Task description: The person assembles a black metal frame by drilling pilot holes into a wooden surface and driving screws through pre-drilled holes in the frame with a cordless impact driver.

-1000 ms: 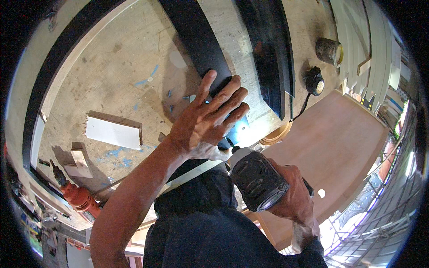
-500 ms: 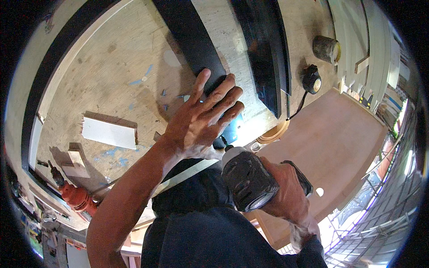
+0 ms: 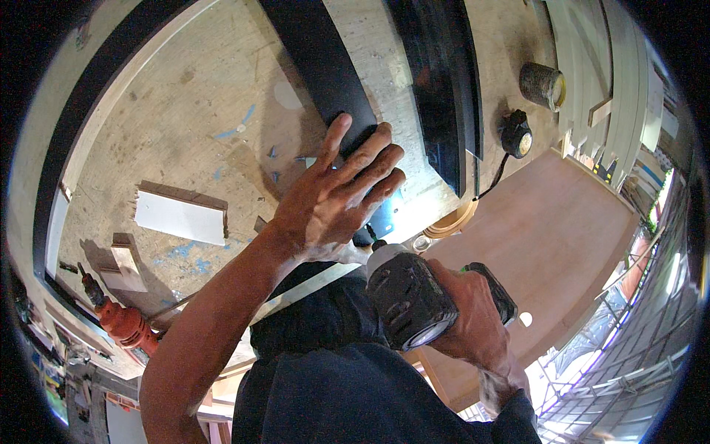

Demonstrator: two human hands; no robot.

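two hands are working at a worn wooden workbench (image 3: 185, 126): the left hand (image 3: 333, 200) is lying open and flat, fingers spread, pressing on the near end of a long black board (image 3: 325, 66) that is lying on the bench. the right hand (image 3: 473, 318) is closing around the grip of a dark cordless drill (image 3: 407, 296), its nose pointing at the board's end just beside the left palm.

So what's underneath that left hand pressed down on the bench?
The left hand lies flat on the near end of a black board resting on the plywood bench. The cordless drill in the right hand points there; its tip and the spot beneath the palm are hidden.
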